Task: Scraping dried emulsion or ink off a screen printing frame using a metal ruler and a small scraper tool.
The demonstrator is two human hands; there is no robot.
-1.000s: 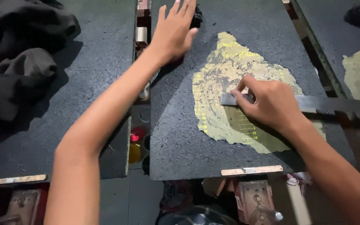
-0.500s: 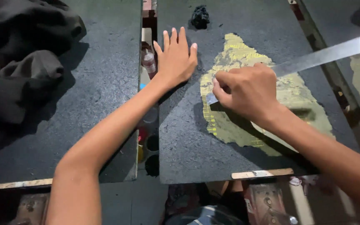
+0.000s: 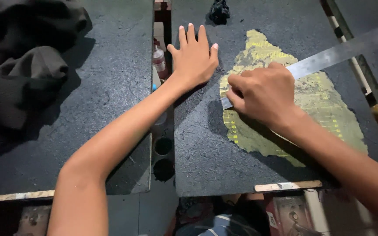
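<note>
My right hand [image 3: 263, 94] grips a long flat metal scraper [image 3: 337, 52], its near end pressed against a dark printing board [image 3: 206, 157]. The blade runs up to the right over a yellow-green patch [image 3: 320, 105] with a faint grid pattern on that board. My left hand [image 3: 193, 57] lies flat with fingers spread on the same board, just left of the patch and close to the board's left edge. It holds nothing.
A second dark board [image 3: 88, 113] lies to the left with black cloth [image 3: 22, 65] bunched at its far corner. In the gap between boards stand small bottles [image 3: 159, 61] and round holes. A small black lump [image 3: 219, 11] sits at the far edge.
My right hand has dragged the scraper leftward across the yellow patch to its left edge, and the blade now angles up to the right. My left hand stayed flat on the board.
</note>
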